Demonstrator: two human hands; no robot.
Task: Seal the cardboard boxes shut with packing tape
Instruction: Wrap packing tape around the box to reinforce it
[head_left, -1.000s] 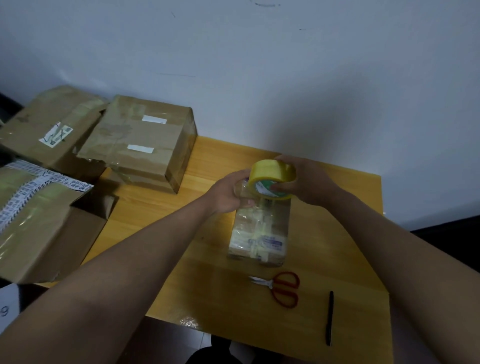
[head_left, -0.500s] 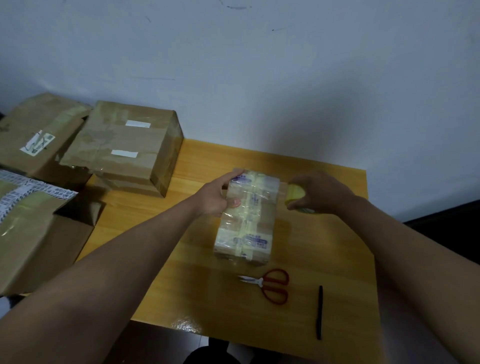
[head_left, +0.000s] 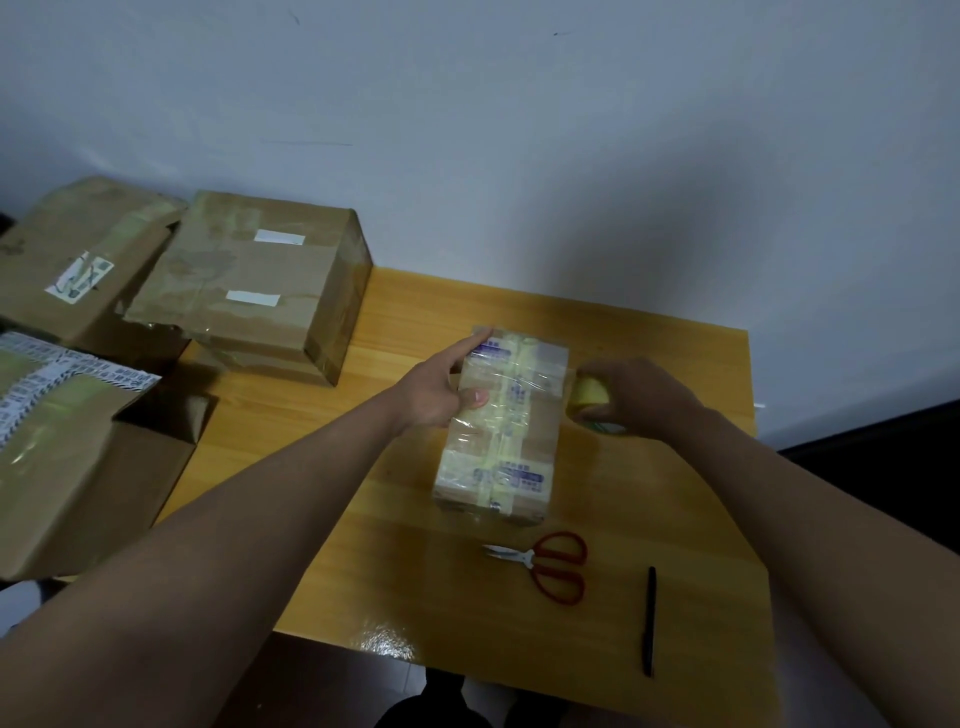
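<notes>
On the table (head_left: 649, 467), near the middle, lies the small box (head_left: 501, 423), already banded in glossy tape. The left hand (head_left: 441, 389) steadies it, fingers straight along the far left edge, thumb pressed on top. The right hand (head_left: 641, 397), just beside the box's right side, has its grip curled around the yellow tape roll (head_left: 589, 394). Likely best: keep the strip taut, draw the roll low down that side, and press firmly with the left so the box cannot slide.
</notes>
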